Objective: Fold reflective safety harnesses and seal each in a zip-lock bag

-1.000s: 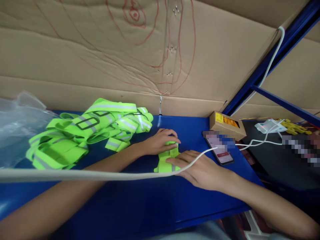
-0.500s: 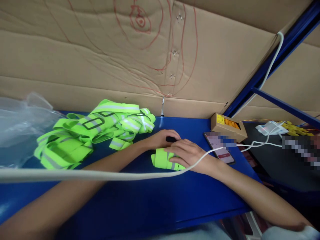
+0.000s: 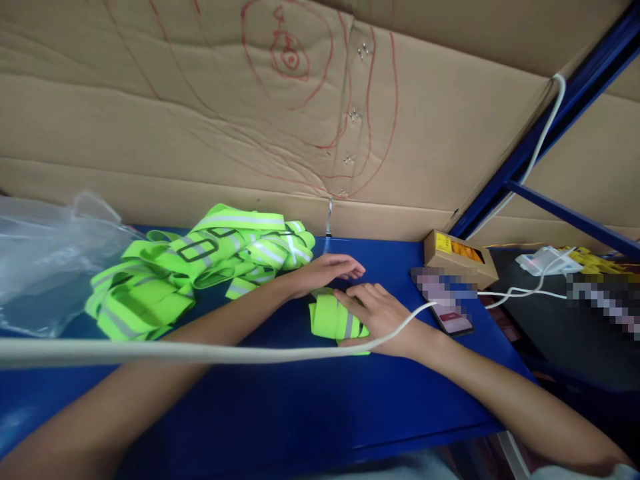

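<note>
While a box (image 3: 483,274) shows orange contents (image 3: 465,251), left hand (image 3: 334,269) curves open, right (image 3: 384,312) grips strap (image 3: 327,317).

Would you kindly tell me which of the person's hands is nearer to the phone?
Right: the right hand is left of the phone; the left hand is farther left of it.

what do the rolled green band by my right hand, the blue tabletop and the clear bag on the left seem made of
Green band: probably matte fabric, greyish stripe perhaps reflective; it wraps in layers.
Blue tabletop: smooth, faintly glossy, so perhaps painted metal or coated board.
Clear bag: likely thin, shiny plastic film, being see-through and creased.
</note>
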Tool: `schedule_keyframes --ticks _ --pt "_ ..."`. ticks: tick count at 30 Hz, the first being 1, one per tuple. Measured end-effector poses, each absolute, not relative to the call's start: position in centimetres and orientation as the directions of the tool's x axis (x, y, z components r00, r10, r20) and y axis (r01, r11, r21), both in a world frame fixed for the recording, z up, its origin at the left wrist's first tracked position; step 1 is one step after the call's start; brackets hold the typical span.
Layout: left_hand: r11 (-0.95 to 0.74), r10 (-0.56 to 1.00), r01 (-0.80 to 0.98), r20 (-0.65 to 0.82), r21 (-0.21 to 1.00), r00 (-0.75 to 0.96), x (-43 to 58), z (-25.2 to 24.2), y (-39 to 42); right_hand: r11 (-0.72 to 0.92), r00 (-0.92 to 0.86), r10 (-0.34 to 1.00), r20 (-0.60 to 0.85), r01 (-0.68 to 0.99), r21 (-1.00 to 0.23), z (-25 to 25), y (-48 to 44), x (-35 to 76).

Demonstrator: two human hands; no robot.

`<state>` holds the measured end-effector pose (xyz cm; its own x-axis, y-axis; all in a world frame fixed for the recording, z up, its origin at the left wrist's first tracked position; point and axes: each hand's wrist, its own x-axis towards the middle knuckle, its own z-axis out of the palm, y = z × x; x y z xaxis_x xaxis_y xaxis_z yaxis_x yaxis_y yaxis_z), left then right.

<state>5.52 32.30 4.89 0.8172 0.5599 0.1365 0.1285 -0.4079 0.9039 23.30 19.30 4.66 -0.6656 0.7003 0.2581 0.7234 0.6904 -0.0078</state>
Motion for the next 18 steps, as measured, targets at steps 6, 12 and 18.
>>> schedule_keyframes --ticks 6,12,18 --pt "-0.548 0.683 0.47 0.046 0.692 0.729 1.2 7.0 28.5 0.684 -0.657 0.711 0.253 0.729 -0.027 4.7 19.6 23.2" --pt "-0.483 0.764 0.639 -0.067 0.599 0.641 -0.8 6.0 25.9 0.652 -0.616 0.736 0.28 0.757 -0.048 4.9 19.4 22.9" --pt "-0.279 0.771 0.425 -0.063 0.861 0.634 -0.1 5.0 24.5 0.705 -0.596 0.691 0.409 0.68 -0.199 4.3 19.6 22.9"
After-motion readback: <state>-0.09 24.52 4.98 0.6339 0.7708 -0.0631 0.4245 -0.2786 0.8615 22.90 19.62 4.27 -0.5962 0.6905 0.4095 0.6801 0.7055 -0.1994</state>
